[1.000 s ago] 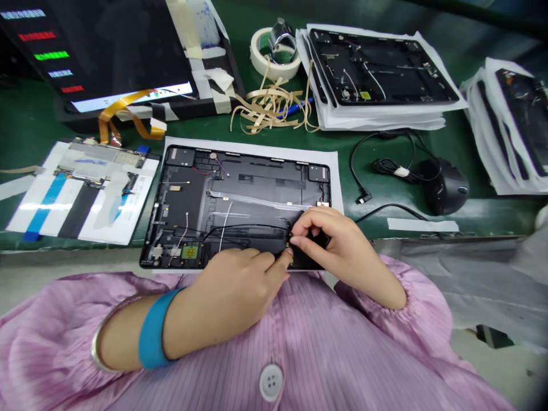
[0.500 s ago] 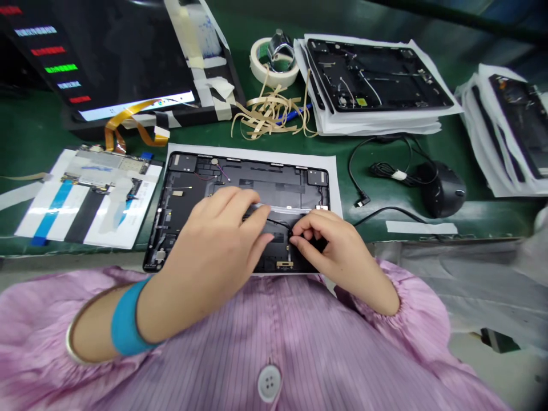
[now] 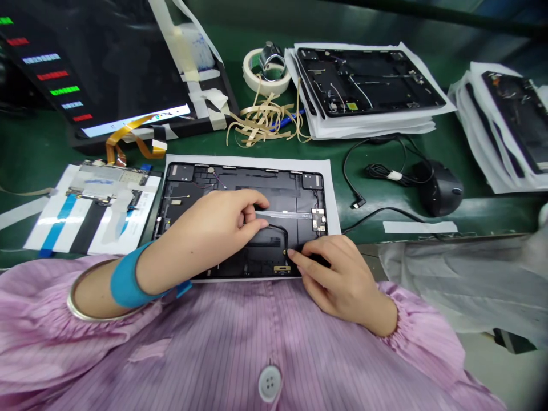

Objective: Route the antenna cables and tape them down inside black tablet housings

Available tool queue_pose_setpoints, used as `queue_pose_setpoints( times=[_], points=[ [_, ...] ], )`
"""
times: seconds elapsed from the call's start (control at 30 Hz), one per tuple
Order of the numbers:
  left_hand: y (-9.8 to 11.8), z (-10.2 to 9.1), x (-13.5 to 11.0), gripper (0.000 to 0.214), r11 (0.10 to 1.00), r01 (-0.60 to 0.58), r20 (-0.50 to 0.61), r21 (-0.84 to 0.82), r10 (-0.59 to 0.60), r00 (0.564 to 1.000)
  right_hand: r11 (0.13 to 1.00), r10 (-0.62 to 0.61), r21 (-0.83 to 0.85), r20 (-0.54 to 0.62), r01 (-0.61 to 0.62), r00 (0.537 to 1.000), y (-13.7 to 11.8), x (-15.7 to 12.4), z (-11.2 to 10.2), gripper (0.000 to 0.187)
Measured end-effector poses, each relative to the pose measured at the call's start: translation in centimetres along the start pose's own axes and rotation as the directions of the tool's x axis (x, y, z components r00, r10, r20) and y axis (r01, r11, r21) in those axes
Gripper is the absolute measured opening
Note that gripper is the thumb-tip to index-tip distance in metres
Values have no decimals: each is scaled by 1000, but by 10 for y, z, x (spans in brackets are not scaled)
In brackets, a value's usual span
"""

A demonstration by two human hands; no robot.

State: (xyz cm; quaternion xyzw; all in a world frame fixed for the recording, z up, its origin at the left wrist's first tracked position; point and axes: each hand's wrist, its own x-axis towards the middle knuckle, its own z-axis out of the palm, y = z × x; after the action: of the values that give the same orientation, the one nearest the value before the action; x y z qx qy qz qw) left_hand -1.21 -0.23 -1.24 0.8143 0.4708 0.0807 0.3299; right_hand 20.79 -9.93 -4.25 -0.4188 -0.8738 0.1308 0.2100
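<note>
In front of me lies a black tablet back housing (image 3: 274, 197), open side up, on a white sheet. A thin black cable (image 3: 280, 228) bends across its lower middle. My left hand (image 3: 218, 220) is over the housing, thumb and index tips apart and other fingers curled; the thumb tip is at the cable's left visible end. My right hand (image 3: 338, 274) is at the lower right, its index fingertip beside the cable's lower end, near a small gold-coloured part (image 3: 282, 269). Its fingers are stretched out, and nothing shows in them. The left hand hides the housing's left middle.
At the left, a lit screen (image 3: 124, 63) joins a taped circuit board (image 3: 107, 182) by orange flex cables. Behind are a masking tape roll (image 3: 252, 80), tan strips (image 3: 265, 123) and stacked housings (image 3: 372, 80). A mouse (image 3: 440, 191) and a cable plug (image 3: 358, 202) lie right.
My right hand has moved down and opened from its pinch on the black cable. My left wrist has turned and its fingers shifted slightly. The view has tilted a little.
</note>
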Motion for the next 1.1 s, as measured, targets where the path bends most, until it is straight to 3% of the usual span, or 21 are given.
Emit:
queue_pose_setpoints(
  times=[0.17, 0.73, 0.9, 1.1],
  points=[
    [0, 4, 3, 18, 999, 46, 57, 20, -47, 997, 997, -45, -57, 4, 46, 999, 0, 1, 3, 30],
    [-1, 3, 6, 12, 996, 88, 74, -30, -85, 994, 983, 63, -174, -25, -67, 998, 4, 14, 7, 31],
    [-4, -1, 5, 14, 988, 149, 97, -31, -145, 985, 979, 82, -188, -11, -82, 997, 4, 19, 7, 32],
    [-12, -6, 3, 14, 987, 143, 117, -70, -134, 984, 973, 85, -216, 25, -78, 996, 3, 24, 7, 36]
  ],
)
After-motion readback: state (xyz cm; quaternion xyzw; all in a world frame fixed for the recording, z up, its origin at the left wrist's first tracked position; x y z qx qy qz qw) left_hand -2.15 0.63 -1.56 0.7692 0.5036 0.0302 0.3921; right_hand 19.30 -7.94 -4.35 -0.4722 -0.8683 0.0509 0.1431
